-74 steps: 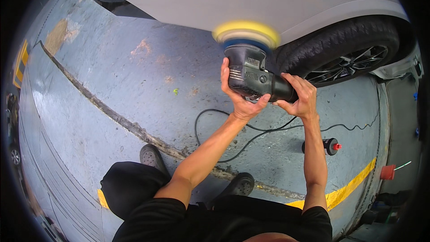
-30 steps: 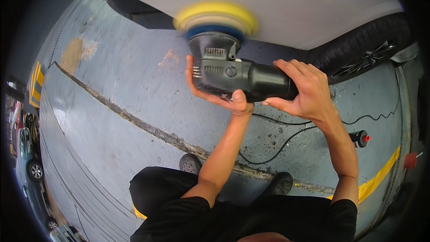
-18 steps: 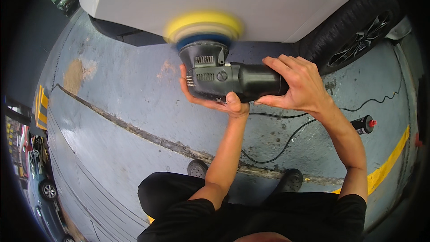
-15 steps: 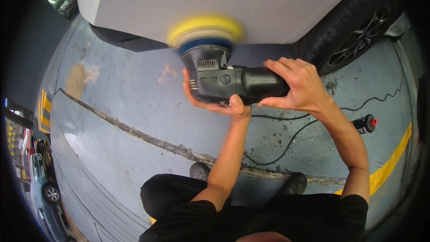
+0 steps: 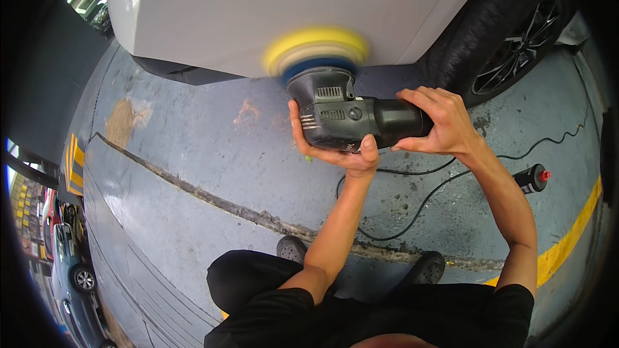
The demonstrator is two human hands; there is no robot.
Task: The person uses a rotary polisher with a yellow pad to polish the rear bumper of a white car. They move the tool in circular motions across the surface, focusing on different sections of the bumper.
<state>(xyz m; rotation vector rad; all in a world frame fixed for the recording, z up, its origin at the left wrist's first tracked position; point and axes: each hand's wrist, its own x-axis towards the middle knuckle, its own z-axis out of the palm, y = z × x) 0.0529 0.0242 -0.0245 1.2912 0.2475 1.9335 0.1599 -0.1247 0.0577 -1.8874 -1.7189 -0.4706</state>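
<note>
A black polishing machine (image 5: 342, 119) is held sideways between my two hands. My left hand (image 5: 348, 154) cups its head from below, thumb up against the housing. Around the rear barrel grip wraps my right hand (image 5: 445, 119). The yellow foam pad (image 5: 316, 45) on a blue backing is blurred as if spinning, and it lies against the lower part of a light grey car body panel (image 5: 258, 13). The pad's working face is hidden against the panel.
To the right of the pad is the car's black tyre (image 5: 503, 51). A black cord (image 5: 425, 203) loops over the grey floor, near a dark bottle with a red cap (image 5: 532, 179). My shoes (image 5: 429, 267) straddle a cracked floor seam. Other parked cars (image 5: 77, 283) show at far left.
Both hands and the polishing machine have shifted a little to the right along the panel. The pad is blurred in both frames, and both hands keep their hold.
</note>
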